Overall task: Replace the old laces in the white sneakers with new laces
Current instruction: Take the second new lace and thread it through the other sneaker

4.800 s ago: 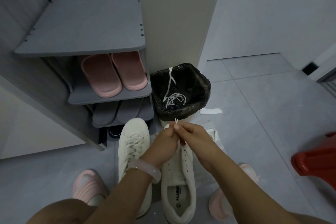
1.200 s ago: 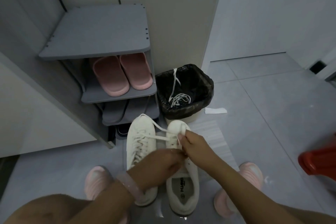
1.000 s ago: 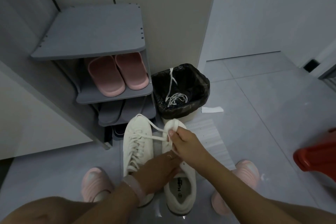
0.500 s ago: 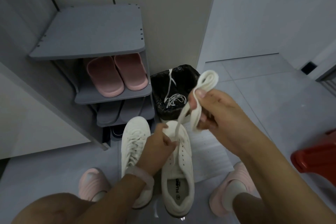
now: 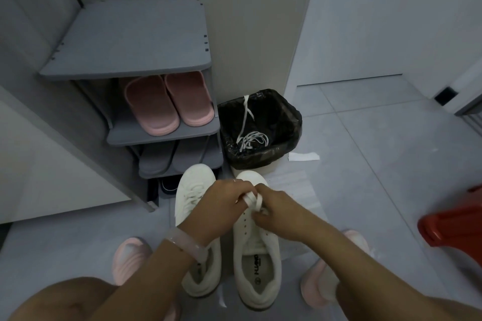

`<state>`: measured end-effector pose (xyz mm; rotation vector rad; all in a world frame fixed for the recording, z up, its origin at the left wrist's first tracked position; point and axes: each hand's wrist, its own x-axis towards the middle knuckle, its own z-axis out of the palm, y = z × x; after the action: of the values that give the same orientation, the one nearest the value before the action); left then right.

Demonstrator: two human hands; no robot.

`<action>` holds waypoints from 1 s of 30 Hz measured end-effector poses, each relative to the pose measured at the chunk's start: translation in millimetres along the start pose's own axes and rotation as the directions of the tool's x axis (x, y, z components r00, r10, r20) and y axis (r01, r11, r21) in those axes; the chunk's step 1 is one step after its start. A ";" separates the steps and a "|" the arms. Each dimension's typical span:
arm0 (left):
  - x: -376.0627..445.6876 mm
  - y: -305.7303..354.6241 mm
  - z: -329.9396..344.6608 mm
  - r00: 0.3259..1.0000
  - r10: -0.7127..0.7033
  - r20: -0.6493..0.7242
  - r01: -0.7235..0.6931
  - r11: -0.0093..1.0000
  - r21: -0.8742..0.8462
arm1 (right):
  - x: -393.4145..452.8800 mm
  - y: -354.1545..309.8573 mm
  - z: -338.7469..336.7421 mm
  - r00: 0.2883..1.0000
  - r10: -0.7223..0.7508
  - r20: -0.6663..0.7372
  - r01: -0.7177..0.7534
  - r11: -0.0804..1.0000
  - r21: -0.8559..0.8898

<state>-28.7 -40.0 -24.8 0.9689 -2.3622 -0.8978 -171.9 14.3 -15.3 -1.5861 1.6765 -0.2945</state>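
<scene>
At frame centre, a bunched white lace (image 5: 251, 199) is pinched between the left hand (image 5: 221, 199) and right hand (image 5: 276, 210) over the unlaced right sneaker (image 5: 257, 250). If either grip is loosened, the bundle could be tangled or an eyelet missed.

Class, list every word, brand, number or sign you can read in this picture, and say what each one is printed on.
Right sneaker insole: dark print and a round logo, too blurred to read with confidence.
Left sneaker insole: any print is hidden by the left hand's wrist.
Paper scrap on the floor: no print visible.
Nothing else bears text.
</scene>
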 end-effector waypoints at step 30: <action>-20.9 -11.2 26.8 0.905 -0.195 0.377 0.264 0.955 -0.139 | -21.9 -1.7 -13.4 0.915 0.036 0.402 0.112 0.935 -0.337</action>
<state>-25.7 -20.0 -54.2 1.0995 -2.4255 -1.4753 -181.8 29.5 3.0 -1.7941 1.4239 0.3221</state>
